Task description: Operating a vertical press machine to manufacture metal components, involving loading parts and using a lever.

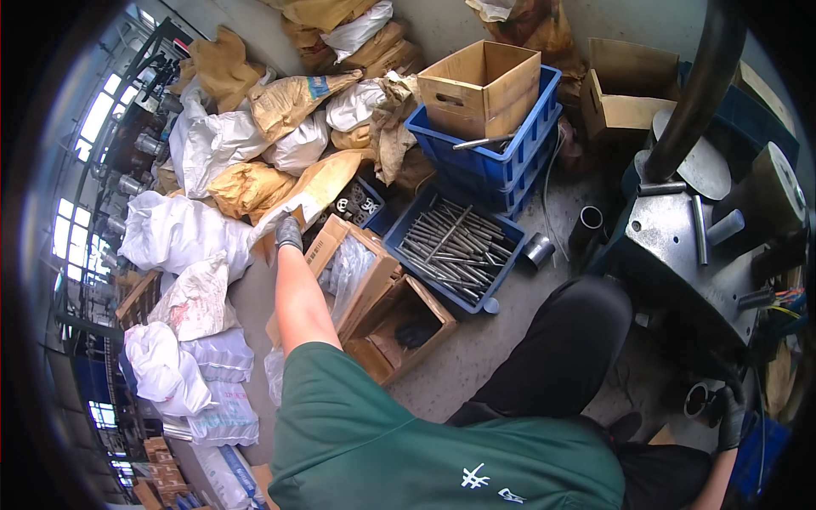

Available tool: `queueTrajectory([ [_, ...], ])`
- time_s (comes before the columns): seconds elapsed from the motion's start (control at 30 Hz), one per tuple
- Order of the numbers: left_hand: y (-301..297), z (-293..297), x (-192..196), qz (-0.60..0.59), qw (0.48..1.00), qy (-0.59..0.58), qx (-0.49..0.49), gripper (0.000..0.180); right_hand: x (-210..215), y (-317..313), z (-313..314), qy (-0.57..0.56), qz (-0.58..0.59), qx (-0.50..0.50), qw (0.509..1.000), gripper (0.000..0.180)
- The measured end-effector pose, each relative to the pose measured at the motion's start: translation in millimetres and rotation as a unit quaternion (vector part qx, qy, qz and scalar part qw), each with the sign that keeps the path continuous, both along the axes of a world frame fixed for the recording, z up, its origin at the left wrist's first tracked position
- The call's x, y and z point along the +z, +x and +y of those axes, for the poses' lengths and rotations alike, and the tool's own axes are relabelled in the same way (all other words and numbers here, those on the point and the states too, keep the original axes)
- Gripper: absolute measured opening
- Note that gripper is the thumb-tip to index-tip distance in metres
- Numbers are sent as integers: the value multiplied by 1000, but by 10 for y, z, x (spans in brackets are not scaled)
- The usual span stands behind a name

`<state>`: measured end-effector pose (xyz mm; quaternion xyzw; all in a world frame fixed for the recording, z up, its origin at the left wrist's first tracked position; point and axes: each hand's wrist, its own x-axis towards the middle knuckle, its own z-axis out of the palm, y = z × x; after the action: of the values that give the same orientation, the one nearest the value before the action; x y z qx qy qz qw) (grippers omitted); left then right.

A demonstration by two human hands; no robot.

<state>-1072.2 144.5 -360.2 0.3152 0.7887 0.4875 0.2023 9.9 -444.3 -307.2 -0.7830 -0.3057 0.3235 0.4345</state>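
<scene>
My left hand [289, 231], in a dark grey glove, reaches out to the far left. Its fingers are closed on the edge of a tan-and-white paper sack [325, 185], which is pulled up over a small blue crate [371, 223] of round metal parts. Low on the right, my right hand [729, 418] wears a dark glove and grips a short metal tube [696, 399], whose open end faces me. Part of its fingers is hidden in shadow. Just below my left forearm stands an open cardboard box [350, 270] with clear plastic inside.
A blue crate [459, 246] of metal rods stands ahead, beside stacked blue crates [527, 153] topped by a cardboard box [484, 89]. White sacks [170, 234] pile up at left. A steel machine [680, 229] with a thick post [701, 93] fills the right side.
</scene>
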Motion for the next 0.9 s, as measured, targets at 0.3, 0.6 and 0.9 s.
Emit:
queueTrajectory([
  [0.3,71,-129,-118,403,871,-262,-101,50,-355,371,-315,9,-4,-42,999,19],
  [0.6,1285,1310,1786,504,826,58,-248,27,-280,264,-421,-36,-1,-29,999,8],
  [0.9,2220,1078,1423,571,771,-29,-281,36,-139,164,-372,-33,17,-32,999,9],
])
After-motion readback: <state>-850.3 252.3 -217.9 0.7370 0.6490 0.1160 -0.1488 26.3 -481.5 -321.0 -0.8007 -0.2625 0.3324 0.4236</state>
